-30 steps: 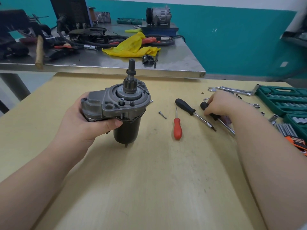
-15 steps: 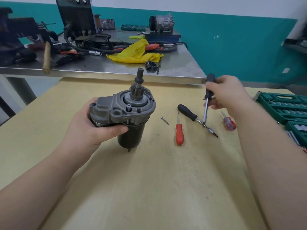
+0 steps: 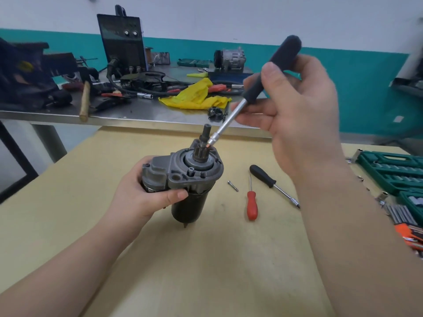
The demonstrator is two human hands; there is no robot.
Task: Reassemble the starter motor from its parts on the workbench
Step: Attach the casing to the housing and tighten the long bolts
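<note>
Your left hand (image 3: 146, 195) is gripping the starter motor (image 3: 190, 179) upright on the bench (image 3: 206, 259). Your right hand (image 3: 295, 110) is clamping a black-handled driver (image 3: 258, 88), tip at the pinion.

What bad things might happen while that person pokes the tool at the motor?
1. The starter motor stands on its narrow end, steadied only by the left hand; a push might tip it.
2. The driver comes in slanted near the pinion gear, so its tip may slip off.
3. The loose screw lies bare on the workbench and might roll away if bumped.
</note>
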